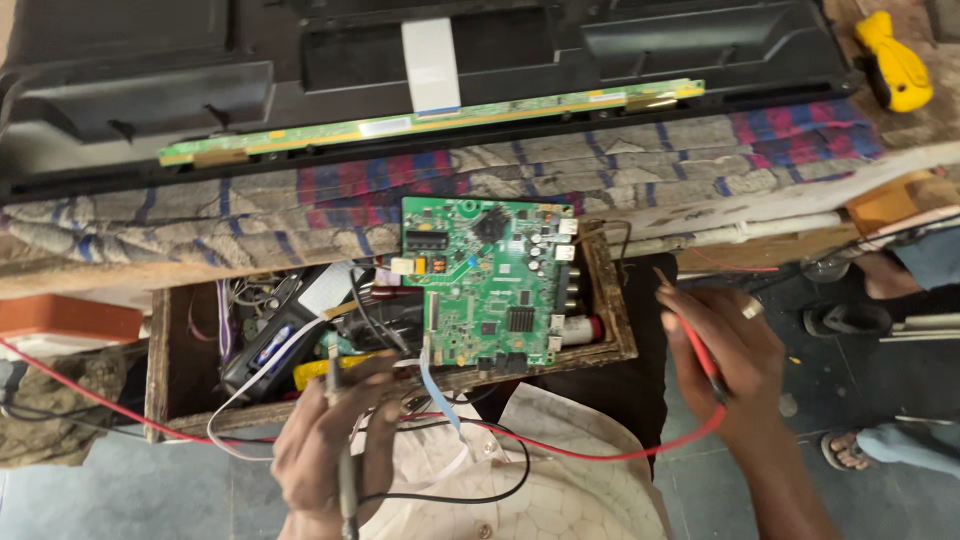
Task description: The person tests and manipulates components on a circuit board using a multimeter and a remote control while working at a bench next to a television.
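Observation:
A green circuit board (490, 280) lies across an open wooden drawer (612, 330), its far edge against the cloth-covered bench. My left hand (325, 445) grips a black test probe (340, 420) with a black lead, its tip pointing up near the board's lower left corner. My right hand (725, 355), with a ring on one finger, holds a red test probe (690, 330) to the right of the drawer; its tip points up-left, apart from the board. A red lead (600, 455) curves from it across my lap.
A long narrow green strip board (430, 120) with a white ribbon cable (432, 65) lies by a black panel back (200, 70). A patterned cloth (700, 160) covers the bench. A yellow tool (893, 62) sits top right. Another person's sandalled feet (860, 445) stand at right.

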